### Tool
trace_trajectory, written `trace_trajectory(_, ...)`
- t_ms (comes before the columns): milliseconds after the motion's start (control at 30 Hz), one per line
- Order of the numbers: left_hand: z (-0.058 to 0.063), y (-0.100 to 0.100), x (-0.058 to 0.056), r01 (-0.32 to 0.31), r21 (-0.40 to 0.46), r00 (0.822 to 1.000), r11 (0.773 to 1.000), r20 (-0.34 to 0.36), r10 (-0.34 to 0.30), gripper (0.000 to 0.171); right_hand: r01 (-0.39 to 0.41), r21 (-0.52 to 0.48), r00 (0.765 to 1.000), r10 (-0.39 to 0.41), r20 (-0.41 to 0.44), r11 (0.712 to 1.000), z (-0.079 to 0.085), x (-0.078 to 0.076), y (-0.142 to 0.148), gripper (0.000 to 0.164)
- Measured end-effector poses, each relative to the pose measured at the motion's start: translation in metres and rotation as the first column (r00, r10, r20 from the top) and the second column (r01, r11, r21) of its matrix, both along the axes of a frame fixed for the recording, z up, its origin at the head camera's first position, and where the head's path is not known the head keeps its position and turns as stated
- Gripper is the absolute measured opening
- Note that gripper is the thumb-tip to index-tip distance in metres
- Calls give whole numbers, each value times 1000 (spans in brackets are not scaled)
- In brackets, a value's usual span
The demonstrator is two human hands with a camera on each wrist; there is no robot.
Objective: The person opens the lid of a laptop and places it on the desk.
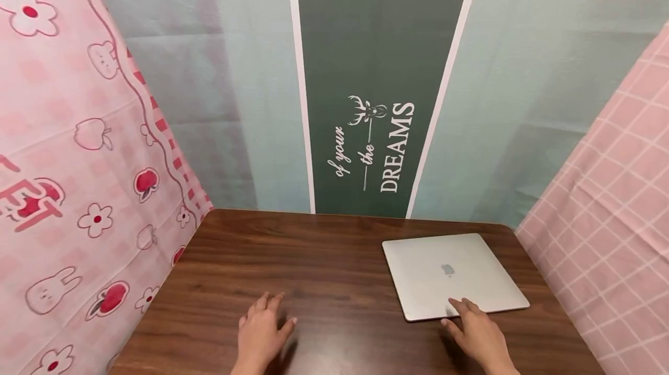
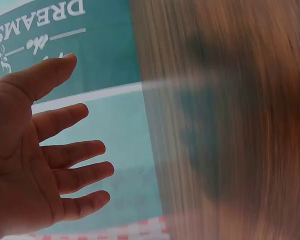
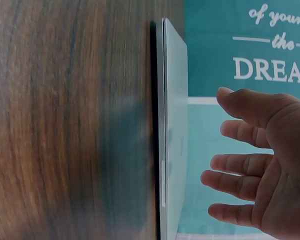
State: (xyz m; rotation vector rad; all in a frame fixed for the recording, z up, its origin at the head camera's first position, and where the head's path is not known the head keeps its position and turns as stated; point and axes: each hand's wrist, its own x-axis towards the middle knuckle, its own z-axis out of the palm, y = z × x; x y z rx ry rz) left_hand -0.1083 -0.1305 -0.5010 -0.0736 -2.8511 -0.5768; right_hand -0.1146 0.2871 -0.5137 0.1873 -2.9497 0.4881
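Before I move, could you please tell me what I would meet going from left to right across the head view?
Pink flowered cloth, left hand, closed silver laptop, pink gridded cloth.

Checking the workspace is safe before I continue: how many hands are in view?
2: the left hand over the table's near part, and the right hand at the near edge of the closed laptop. No others show.

“of your the DREAMS” (image 1: 367,154) — green panel (image 1: 378,67); Apple logo (image 1: 447,270) — laptop (image 1: 450,283) (“ET” (image 1: 38,211), cloth (image 1: 94,160))
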Motion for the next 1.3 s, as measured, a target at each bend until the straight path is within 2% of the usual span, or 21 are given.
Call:
trace_trajectory(167,0,17,-1,42,26,999,999,-1,-42,56,4,-48,1000,-4,8,999,-2,-2,7,50)
trace_trajectory(467,-2,38,-6,98,34,995,995,-13,-97,55,29,-62,999,-28,29,998,-3,-2,26,53)
trace_trajectory(733,-6,57,-12,157,47,988,987,3,-157,52,32,-132,999,-35,-17,991,-10,-6,43,55)
trace_trajectory(867,-10,68,-13,182,73,983,981,12,-184,52,43,-169,999,-44,-7,985,-15,-8,54,58)
trace_trajectory(1033,-13,82,-13,207,94,977,974,38,-211,52,77,-170,996,-71,45,982,-17,-9,67,61)
trace_trajectory(1133,-13,90,-13,219,102,973,970,44,-225,52,88,-167,996,-82,42,982,-17,-10,74,61)
trace_trajectory(1300,-18,105,-14,231,94,973,968,4,-232,49,96,-164,995,-94,18,982,-18,-13,86,62)
